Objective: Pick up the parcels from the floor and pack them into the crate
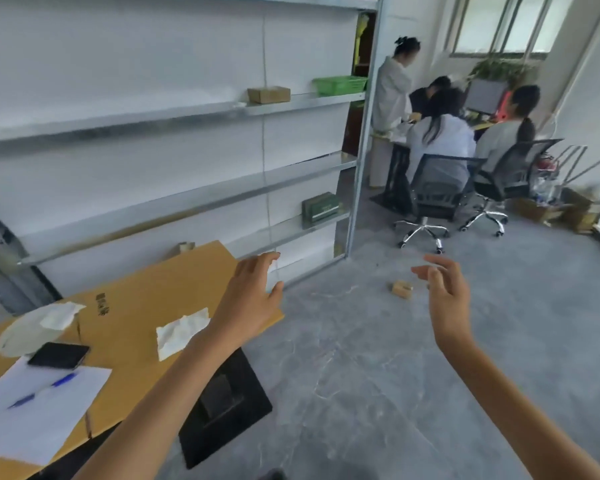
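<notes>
A small brown cardboard parcel lies on the grey floor, just beyond and between my two raised hands. My left hand hovers in the air with relaxed fingers and holds nothing. Over the floor to the right of the parcel, my right hand is also empty, its fingers loosely spread. A black crate stands on the floor under my left forearm, partly hidden by the cardboard sheet.
A flat cardboard sheet at left carries tissues, a phone, paper and a blue pen. Metal shelving along the wall holds a brown box, a green basket and a green box. Several people sit at a desk on office chairs at back right.
</notes>
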`<state>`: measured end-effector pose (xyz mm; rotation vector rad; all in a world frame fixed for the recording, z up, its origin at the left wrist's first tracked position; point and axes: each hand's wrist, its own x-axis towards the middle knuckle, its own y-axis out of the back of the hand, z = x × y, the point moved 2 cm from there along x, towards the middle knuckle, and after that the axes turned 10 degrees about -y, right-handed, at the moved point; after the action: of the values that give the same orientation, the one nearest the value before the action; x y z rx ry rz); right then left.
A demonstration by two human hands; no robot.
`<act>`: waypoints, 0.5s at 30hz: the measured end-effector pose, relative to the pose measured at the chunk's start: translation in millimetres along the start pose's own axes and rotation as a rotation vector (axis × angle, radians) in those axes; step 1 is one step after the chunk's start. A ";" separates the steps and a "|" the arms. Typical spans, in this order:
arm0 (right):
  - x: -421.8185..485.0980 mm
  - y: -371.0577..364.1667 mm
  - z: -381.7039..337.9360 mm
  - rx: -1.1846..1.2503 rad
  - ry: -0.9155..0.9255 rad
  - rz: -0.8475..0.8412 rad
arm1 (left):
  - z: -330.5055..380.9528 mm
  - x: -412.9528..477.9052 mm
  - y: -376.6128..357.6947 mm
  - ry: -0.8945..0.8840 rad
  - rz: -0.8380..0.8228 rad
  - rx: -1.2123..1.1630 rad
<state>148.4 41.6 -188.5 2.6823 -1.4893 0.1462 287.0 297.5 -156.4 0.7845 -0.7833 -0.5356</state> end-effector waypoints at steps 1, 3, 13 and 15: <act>11.6 13.6 2.5 0.014 -0.022 0.030 | 8.1 13.7 -11.9 -0.023 -0.015 -0.022; 40.5 36.5 10.7 0.030 -0.061 0.066 | 22.6 42.9 -38.4 -0.068 -0.036 -0.043; 233.8 115.6 40.6 -0.027 -0.096 0.053 | 86.0 232.5 -206.0 -0.074 -0.133 -0.127; 268.8 128.4 43.5 -0.045 -0.119 0.035 | 98.7 266.8 -232.1 -0.072 -0.155 -0.145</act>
<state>182.8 -257.3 -198.3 2.6732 -1.5519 -0.0457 338.2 -65.1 -182.6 0.6974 -0.7444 -0.7549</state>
